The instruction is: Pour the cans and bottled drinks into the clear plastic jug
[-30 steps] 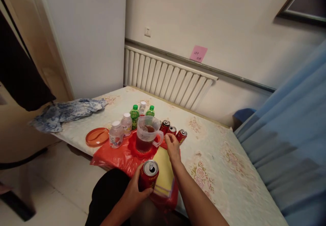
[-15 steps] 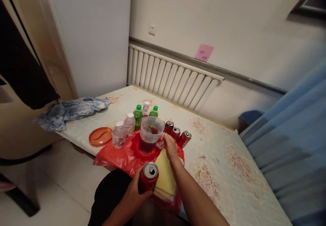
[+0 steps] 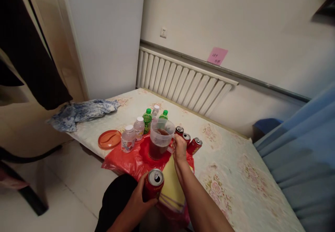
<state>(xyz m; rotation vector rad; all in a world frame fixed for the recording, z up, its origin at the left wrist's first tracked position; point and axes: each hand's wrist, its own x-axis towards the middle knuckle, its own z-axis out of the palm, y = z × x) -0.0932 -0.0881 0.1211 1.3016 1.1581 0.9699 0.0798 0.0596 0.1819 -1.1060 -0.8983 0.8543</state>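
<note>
A red drink can [image 3: 154, 185] with its top opened is in my left hand [image 3: 140, 199], upright in front of the table's near edge. My right hand [image 3: 179, 150] is closed round the handle of a clear plastic jug [image 3: 160, 144] partly filled with dark brown liquid. The jug is over a red dish [image 3: 145, 151] on a red plastic bag [image 3: 123, 160]; whether it touches the dish I cannot tell. A folded yellow cloth [image 3: 172, 185] lies under my right wrist. Several red cans [image 3: 196, 145] stand just right of my right hand.
Left of the jug are two clear white-capped bottles [image 3: 128, 141] and an orange lid [image 3: 110, 139]. Green-capped bottles [image 3: 147, 120] are behind it. A blue patterned cloth [image 3: 86, 113] lies at the table's left end. A radiator [image 3: 180, 78] and blue curtain [image 3: 309, 155] border the table.
The view has turned slightly left, so most things sit further right. Foam on the liquid in the jug looks thinner. Both hands keep their holds.
</note>
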